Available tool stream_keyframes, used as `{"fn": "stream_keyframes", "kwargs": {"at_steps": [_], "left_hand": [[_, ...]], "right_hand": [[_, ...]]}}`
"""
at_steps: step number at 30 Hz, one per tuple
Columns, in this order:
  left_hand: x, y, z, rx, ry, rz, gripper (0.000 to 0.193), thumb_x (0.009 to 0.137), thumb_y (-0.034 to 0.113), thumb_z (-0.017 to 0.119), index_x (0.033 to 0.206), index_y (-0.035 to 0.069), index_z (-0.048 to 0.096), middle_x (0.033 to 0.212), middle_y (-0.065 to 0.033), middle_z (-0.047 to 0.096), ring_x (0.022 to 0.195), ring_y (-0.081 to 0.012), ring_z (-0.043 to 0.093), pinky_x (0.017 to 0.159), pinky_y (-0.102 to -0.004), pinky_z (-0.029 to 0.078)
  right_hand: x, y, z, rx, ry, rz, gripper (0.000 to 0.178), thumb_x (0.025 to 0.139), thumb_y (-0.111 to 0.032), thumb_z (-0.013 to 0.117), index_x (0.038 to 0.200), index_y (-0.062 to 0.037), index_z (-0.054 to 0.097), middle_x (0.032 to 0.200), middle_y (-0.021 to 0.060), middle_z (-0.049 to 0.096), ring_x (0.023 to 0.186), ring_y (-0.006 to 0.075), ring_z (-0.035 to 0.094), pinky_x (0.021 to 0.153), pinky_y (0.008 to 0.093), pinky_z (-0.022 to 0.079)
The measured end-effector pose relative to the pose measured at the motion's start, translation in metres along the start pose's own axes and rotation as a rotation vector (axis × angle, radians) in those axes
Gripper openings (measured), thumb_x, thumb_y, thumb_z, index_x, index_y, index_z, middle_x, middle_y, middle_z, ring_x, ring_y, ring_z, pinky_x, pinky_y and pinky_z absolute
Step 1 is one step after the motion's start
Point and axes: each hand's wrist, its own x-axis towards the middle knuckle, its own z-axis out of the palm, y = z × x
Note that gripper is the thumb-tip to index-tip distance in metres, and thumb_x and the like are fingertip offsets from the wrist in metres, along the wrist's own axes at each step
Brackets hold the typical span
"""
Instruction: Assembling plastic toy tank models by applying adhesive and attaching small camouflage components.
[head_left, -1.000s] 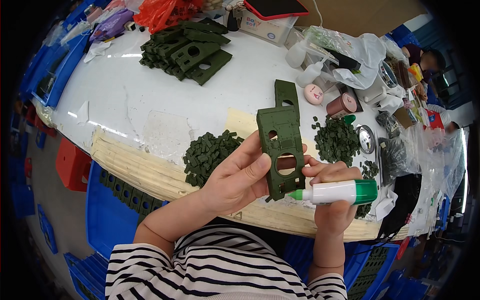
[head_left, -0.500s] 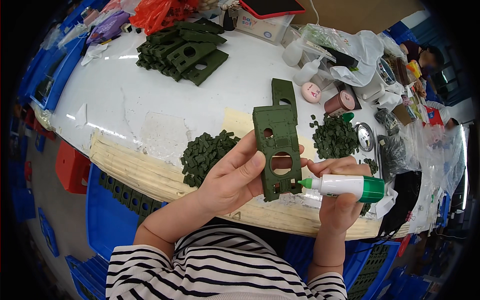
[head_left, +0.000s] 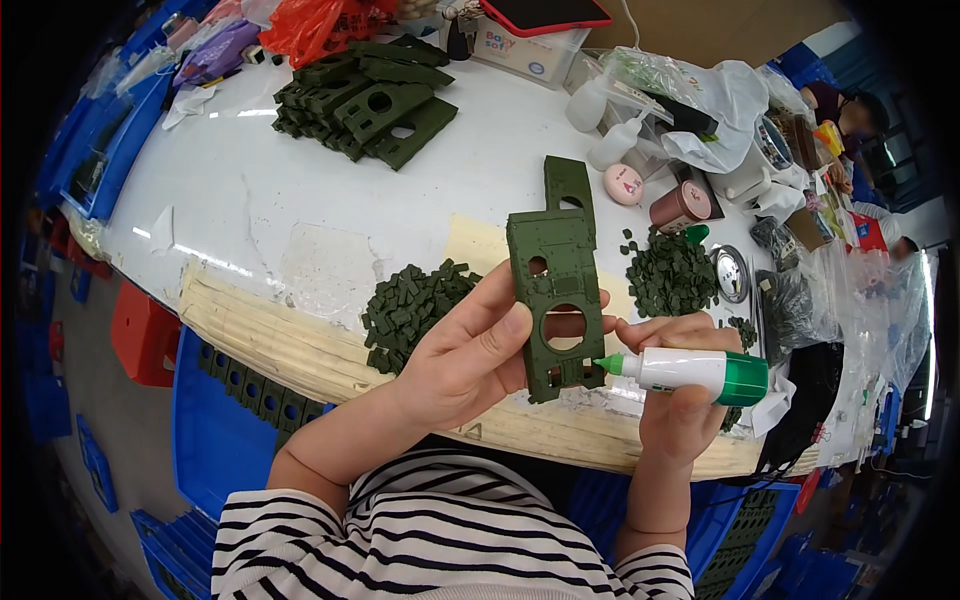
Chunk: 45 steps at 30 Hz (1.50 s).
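Head view: the dark green part (head_left: 560, 240) is up above the counter's (head_left: 250, 180) near edge, its long axis running away from the body. The left hand (head_left: 460, 350) pinches its left side, thumb on the face. From the right, the right hand (head_left: 672, 425) grasps a white-and-green bottle (head_left: 690, 372) lying crosswise to the part, its nozzle (head_left: 612, 364) at the near right edge (touching or just short, I cannot tell), beside the small cutouts.
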Motion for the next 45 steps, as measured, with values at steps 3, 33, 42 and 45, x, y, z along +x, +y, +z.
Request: {"fn": "stream_keyframes", "kwargs": {"at_steps": [3, 33, 42, 45], "left_hand": [[-0.0004, 0.0008, 0.0013, -0.001, 0.012, -0.006, 0.052, 0.100, 0.028, 0.032, 0.144, 0.009, 0.014, 0.139, -0.0249, 0.035, 0.128, -0.0370, 0.039, 0.105, -0.0484, 0.037], [-0.0002, 0.0024, 0.0033, -0.032, 0.035, -0.013, 0.054, 0.099, 0.031, 0.035, 0.144, 0.008, 0.014, 0.137, -0.0243, 0.036, 0.126, -0.0356, 0.041, 0.102, -0.0477, 0.041], [0.0001, 0.0005, -0.0007, -0.077, -0.030, 0.001, 0.049, 0.101, 0.024, 0.032, 0.145, 0.011, 0.015, 0.138, -0.0181, 0.038, 0.127, -0.0305, 0.042, 0.103, -0.0433, 0.040], [-0.0003, 0.0019, 0.0031, -0.024, 0.027, -0.008, 0.055, 0.099, 0.031, 0.035, 0.144, 0.007, 0.014, 0.137, -0.0249, 0.036, 0.126, -0.0358, 0.041, 0.102, -0.0498, 0.040]], "right_hand": [[-0.0003, 0.0001, -0.0001, -0.020, 0.002, 0.008, 0.054, 0.083, -0.047, 0.063, 0.099, 0.0024, 0.048, 0.090, 0.0167, 0.053, 0.088, 0.0320, 0.063, 0.082, 0.0466, 0.054], [-0.0004, 0.0003, -0.0006, 0.096, 0.007, 0.038, 0.053, 0.079, -0.046, 0.069, 0.096, 0.0010, 0.051, 0.088, 0.0144, 0.053, 0.088, 0.0314, 0.062, 0.084, 0.0500, 0.051], [-0.0002, 0.0008, -0.0018, 0.068, -0.007, 0.023, 0.052, 0.083, -0.047, 0.065, 0.097, 0.0014, 0.050, 0.088, 0.0144, 0.052, 0.087, 0.0310, 0.062, 0.084, 0.0491, 0.051], [0.0005, 0.0022, -0.0078, 0.166, 0.020, 0.087, 0.052, 0.087, -0.050, 0.056, 0.097, 0.0007, 0.048, 0.088, 0.0138, 0.051, 0.087, 0.0298, 0.061, 0.084, 0.0476, 0.051]]}}
